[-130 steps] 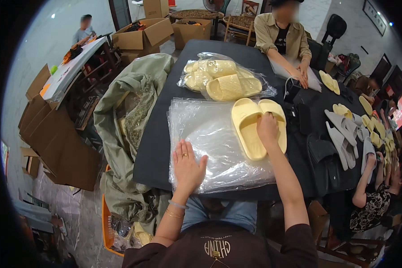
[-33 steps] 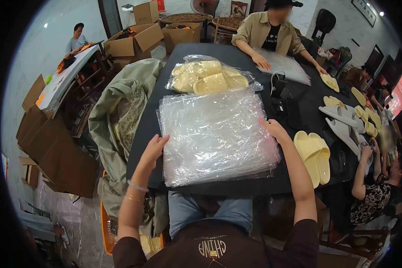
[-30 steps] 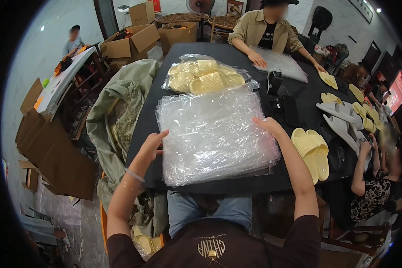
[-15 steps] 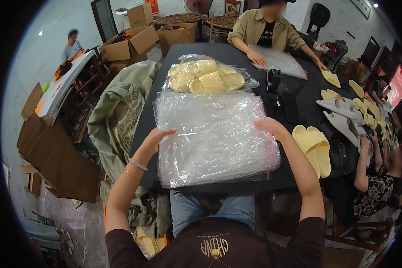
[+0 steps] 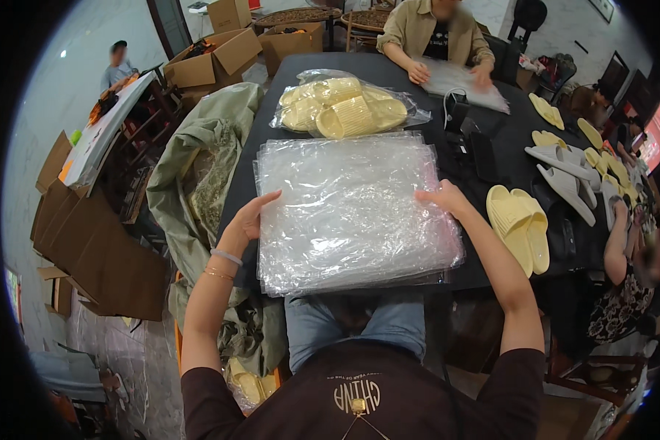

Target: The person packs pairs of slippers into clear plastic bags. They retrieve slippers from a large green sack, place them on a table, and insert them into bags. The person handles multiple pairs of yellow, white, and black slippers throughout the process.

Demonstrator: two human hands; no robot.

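A thick stack of clear plastic bags (image 5: 352,213) lies flat on the black-covered table in front of me. My left hand (image 5: 254,213) grips its left side, thumb over the top sheet and the other fingers mostly hidden by the edge. At the opposite side my right hand (image 5: 447,198) holds the stack the same way, thumb on top. Just beyond the stack, touching or close to its far edge, sit yellow slippers (image 5: 342,114) in clear bags. A pair of loose yellow slippers (image 5: 518,229) lies to the right of my right forearm.
Across the table (image 5: 301,66) a co-worker rests both hands on another pile of clear bags (image 5: 466,86). Grey slippers (image 5: 565,183) and more yellow ones line the right side, near a black device (image 5: 458,110). A green sack (image 5: 198,161) and cardboard boxes (image 5: 213,62) stand left.
My hands keep their hold on the stack, whose edges look slightly more even. The co-worker's hand has left a yellow slipper and come back to the bags. The whole view has shifted slightly.
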